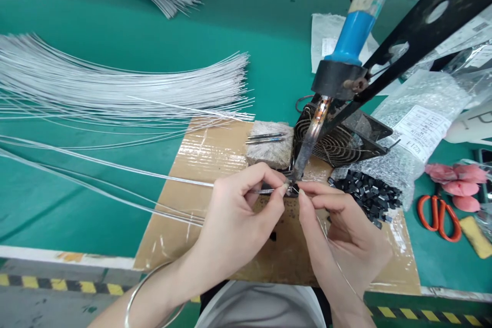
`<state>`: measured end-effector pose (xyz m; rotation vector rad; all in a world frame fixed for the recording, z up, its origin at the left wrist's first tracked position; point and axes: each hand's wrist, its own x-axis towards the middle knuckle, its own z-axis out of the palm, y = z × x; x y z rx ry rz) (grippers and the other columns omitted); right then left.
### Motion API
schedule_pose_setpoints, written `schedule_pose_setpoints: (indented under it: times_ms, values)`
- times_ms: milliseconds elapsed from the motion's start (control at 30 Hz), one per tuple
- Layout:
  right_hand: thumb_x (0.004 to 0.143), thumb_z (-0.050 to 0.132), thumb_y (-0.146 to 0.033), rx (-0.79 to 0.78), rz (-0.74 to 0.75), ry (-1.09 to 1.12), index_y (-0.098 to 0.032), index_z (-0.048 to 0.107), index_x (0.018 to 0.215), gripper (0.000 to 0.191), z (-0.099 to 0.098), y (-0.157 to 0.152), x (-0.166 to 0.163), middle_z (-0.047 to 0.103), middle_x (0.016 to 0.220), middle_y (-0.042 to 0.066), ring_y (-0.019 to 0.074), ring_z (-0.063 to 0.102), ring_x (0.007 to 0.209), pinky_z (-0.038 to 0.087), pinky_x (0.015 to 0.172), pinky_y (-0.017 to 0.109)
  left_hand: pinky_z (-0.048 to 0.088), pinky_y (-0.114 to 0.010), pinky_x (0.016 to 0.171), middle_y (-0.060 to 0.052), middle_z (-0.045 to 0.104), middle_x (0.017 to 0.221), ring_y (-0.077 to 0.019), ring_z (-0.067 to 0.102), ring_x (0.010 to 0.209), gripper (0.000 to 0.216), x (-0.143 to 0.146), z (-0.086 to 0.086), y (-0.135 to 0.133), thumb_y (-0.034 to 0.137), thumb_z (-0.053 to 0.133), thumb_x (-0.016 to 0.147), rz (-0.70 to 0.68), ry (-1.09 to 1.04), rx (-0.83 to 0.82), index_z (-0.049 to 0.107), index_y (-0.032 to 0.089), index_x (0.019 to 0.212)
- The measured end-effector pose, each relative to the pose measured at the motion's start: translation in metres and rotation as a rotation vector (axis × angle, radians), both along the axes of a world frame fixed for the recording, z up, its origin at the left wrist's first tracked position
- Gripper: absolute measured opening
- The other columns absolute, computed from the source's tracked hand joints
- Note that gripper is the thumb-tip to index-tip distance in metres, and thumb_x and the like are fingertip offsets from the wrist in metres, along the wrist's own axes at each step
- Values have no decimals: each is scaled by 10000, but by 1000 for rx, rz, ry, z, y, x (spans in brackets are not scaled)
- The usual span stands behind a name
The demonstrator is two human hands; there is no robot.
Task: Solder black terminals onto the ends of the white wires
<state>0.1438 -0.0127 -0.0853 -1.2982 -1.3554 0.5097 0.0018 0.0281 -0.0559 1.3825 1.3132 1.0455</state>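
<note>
My left hand [238,215] pinches the ends of thin white wires [115,166] that run off to the left. My right hand [338,230] is closed in a pinch on a thin strand of solder wire [340,266] that trails back past my wrist. Both fingertips meet at a small black part [292,189] under the tip of a fixed soldering iron [307,148] with a blue handle [357,25]. They work over a brown cardboard sheet [200,189] on the green table.
Bundles of white wires [115,87] fan across the left. A sponge block [269,151] with metal pins, a small fan [338,138], a pile of black parts [369,192], bagged parts [415,128] and red scissors [438,215] lie right. The table edge has yellow-black tape [57,283].
</note>
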Motion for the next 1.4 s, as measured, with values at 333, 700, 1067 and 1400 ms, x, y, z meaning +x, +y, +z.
schedule_pose_setpoints:
  times_ms: [333, 700, 1067, 1400]
  values:
    - [904, 762, -41, 2, 4, 10, -227, 717, 929, 193, -2, -1, 0, 836, 1058, 31, 178, 802, 976, 643, 897, 304, 466, -218, 521, -33, 788, 779, -152, 699, 677, 134, -2, -2, -1, 183, 631, 847, 15, 15, 0, 701, 187, 733]
    - [949, 747, -136, -82, -36, 100, -216, 688, 854, 137, -1, -4, 4, 828, 1031, 17, 151, 796, 946, 608, 873, 272, 506, -200, 548, 10, 783, 787, -115, 697, 645, 158, -5, -10, -6, 118, 615, 895, -30, 118, 104, 683, 197, 775]
    - [811, 668, -776, -209, -405, 514, -140, 833, 837, 658, -16, -10, 108, 754, 739, 99, 204, 670, 597, 519, 408, 290, 553, -297, 826, -91, 800, 1047, -168, 749, 900, 226, -33, -61, -48, -60, 678, 923, -13, 529, 681, 687, 147, 1013]
    - [822, 537, -928, -326, -314, 333, -158, 797, 793, 813, -38, -15, 90, 772, 676, 71, 196, 721, 563, 624, 544, 319, 560, -334, 916, -80, 752, 1093, -203, 699, 1027, 182, -48, -56, -43, 9, 696, 944, -30, 440, 567, 741, 181, 987]
